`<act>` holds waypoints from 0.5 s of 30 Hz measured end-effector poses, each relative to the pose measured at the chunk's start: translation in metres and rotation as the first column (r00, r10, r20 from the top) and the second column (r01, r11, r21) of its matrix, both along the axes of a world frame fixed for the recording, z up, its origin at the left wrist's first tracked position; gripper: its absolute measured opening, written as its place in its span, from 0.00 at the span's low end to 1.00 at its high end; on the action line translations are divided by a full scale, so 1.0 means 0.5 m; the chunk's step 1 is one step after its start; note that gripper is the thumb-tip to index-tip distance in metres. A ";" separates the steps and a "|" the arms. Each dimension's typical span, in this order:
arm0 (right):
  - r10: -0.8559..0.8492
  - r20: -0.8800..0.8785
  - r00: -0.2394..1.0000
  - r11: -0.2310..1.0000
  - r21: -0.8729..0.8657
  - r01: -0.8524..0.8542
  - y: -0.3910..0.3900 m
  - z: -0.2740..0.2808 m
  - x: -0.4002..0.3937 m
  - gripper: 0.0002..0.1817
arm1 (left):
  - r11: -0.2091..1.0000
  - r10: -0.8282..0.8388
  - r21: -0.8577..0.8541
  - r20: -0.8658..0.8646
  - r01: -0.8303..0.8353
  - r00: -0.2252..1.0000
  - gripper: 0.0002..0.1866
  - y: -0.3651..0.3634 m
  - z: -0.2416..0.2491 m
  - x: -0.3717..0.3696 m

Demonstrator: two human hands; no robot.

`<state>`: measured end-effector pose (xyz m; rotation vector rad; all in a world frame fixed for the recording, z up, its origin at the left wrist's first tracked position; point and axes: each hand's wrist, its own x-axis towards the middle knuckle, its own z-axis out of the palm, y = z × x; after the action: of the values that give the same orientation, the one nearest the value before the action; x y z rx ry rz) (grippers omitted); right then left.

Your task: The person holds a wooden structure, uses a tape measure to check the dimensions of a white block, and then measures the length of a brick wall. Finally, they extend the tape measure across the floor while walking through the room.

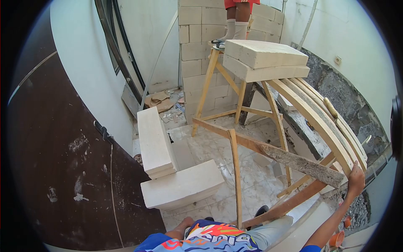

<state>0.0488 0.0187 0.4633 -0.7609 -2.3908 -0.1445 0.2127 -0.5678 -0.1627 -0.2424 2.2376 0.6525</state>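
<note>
My right hand (356,179) grips the near end of a wooden plank (323,132), one of several laid side by side as a raised platform. Part of the hand is hidden behind the wood. My left hand (185,222) is low against my body beside my shirt, and its fingers cannot be made out. Two pale blocks (264,63) lie stacked on the far end of the planks. A hammer-like wooden handle (330,108) rests on the planks. A wooden trestle frame (268,148) stands below, in front of me.
More pale blocks (182,185) are stacked on the tiled floor near my left. A person (237,23) stands on the far trestle by a block wall (193,63). A dark brown panel (54,168) fills the left side. Orange pots (336,239) sit at lower right.
</note>
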 end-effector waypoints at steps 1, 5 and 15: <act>0.011 -0.009 1.000 1.000 0.011 -0.011 -0.003 0.004 0.002 0.31 | 1.000 0.028 0.001 0.008 -0.028 1.000 0.34 0.002 0.003 0.003; -0.026 -0.001 1.000 1.000 0.011 0.026 -0.001 0.003 0.000 0.28 | 0.999 0.013 0.031 -0.007 -0.013 1.000 0.35 0.001 0.009 0.003; 0.001 -0.023 1.000 1.000 0.014 -0.001 -0.003 0.004 0.002 0.27 | 1.000 -0.007 0.021 0.032 0.007 0.999 0.34 -0.001 -0.005 0.003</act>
<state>0.0500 0.0173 0.4653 -0.7509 -2.3659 -0.1505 0.2141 -0.5683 -0.1651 -0.2326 2.1987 0.6637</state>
